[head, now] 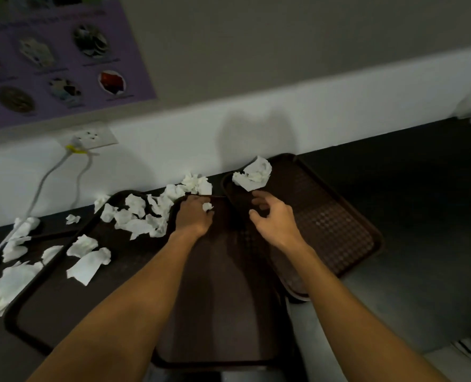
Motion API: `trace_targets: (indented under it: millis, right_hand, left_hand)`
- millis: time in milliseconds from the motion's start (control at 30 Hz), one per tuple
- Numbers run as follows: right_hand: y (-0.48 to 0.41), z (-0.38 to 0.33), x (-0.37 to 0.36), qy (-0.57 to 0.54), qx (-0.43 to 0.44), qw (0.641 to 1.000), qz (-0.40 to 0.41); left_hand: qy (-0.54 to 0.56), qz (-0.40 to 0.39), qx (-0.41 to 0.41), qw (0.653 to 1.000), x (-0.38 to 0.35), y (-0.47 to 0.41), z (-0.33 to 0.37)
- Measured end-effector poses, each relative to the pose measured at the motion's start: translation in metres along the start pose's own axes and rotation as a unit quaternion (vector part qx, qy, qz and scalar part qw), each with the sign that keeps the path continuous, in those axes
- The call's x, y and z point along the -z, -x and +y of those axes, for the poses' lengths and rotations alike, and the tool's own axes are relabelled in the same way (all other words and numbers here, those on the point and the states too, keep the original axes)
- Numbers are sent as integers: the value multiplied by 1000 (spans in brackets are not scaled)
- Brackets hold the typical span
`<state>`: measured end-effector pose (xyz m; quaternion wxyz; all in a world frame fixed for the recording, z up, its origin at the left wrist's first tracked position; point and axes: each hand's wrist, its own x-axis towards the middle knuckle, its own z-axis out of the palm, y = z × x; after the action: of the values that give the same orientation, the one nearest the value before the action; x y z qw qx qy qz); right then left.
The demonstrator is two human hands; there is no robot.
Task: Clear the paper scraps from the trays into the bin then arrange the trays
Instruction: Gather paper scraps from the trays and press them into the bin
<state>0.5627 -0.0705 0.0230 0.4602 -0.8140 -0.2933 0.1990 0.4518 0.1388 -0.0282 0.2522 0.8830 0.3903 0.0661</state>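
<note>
Left hand [194,217] is recorded curled at the far edge of the middle tray [223,299], with a small scrap [207,207] pinched at its fingertips; whether the rim is also gripped cannot be told. Right hand [274,219] is held open with fingers loosely spread and nothing held; it is positioned over the left part of the right tray [339,216], near a large crumpled scrap [253,174] lying in that tray's far-left corner.

The middle tray is set between the left tray [63,312] and the right tray, close against both; whether it overlaps them cannot be told. A heap of scraps [143,213] is noted in the far-right corner of the left tray; two larger pieces [88,260] lie toward its left edge. Further scraps [11,285] are spread at the left edge of the dark counter [421,216]; a loose clump [194,183] lies on the counter's far edge against the wall.

On the wall, a socket [91,136] with white cables [40,186] plugged in is observed; a poster [63,56] is mounted above it.
</note>
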Motion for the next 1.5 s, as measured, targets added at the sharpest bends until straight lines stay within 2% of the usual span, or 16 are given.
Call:
trace_targets:
  millis: [200, 467, 600, 733, 800, 933, 1000, 1167, 1400, 1500]
  right_hand:
    - [-5, 10, -2, 11, -12, 1000, -6]
    - [-33, 5, 0, 34, -2, 999, -12]
    - [-68, 3, 1, 73, -10, 997, -3]
    - [-109, 9, 0, 164, 25, 986, 11]
    - [-131, 19, -1, 207, 32, 978, -10]
    - [-148, 26, -4, 301, 37, 947, -105]
    - [-145, 27, -8, 317, 49, 940, -117]
    - [-131, 29, -21, 240, 53, 968, -54]
    - [-98, 18, -26, 183, 62, 979, 60]
    - [-77, 3, -24, 122, 45, 988, 81]
  left_hand:
    - [-14, 22, -31, 999, -12, -2, -10]
    - [93, 71, -23, 993, 7, 8, 7]
    - [155, 88, -11, 984, 24, 15, 18]
    - [189, 104, 0, 977, 39, 24, 22]
    - [187, 113, -3, 976, 45, 29, 21]
    - [190, 120, 9, 974, 55, 39, 15]
    - [194, 119, 19, 974, 58, 44, 9]
    - [208, 124, 38, 969, 62, 58, -7]
    - [239, 149, 17, 959, 71, 79, -17]
    - [250, 150, 15, 956, 79, 91, -20]
